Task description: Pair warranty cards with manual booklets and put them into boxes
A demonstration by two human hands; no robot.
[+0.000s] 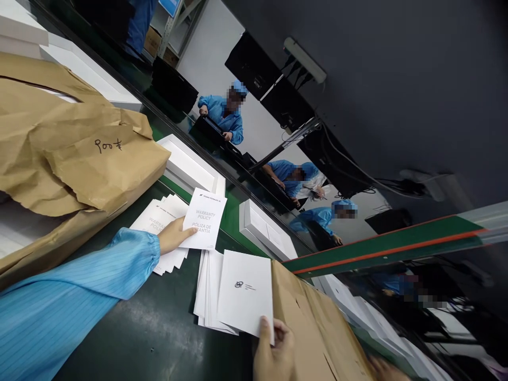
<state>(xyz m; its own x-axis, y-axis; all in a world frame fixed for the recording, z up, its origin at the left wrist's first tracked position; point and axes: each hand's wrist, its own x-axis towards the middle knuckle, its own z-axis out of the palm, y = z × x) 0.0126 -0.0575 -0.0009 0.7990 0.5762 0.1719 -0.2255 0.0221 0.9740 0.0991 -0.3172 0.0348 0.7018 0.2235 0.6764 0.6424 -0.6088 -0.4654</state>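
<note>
The left hand [172, 236] pinches a warranty leaflet [205, 219] by its near edge, lifted over a fanned pile of the same leaflets [159, 222]. The right hand [273, 352] has its fingers closed on the lower corner of a white card [246, 292] atop its stack [208, 288], hard against a brown carton [313, 328]. Bare dark green bench [159, 328] lies open between the piles. Brown paper wrapping [75, 153] crowds the left; white boxes [265, 228] sit along the conveyor, workers in blue beyond
</note>
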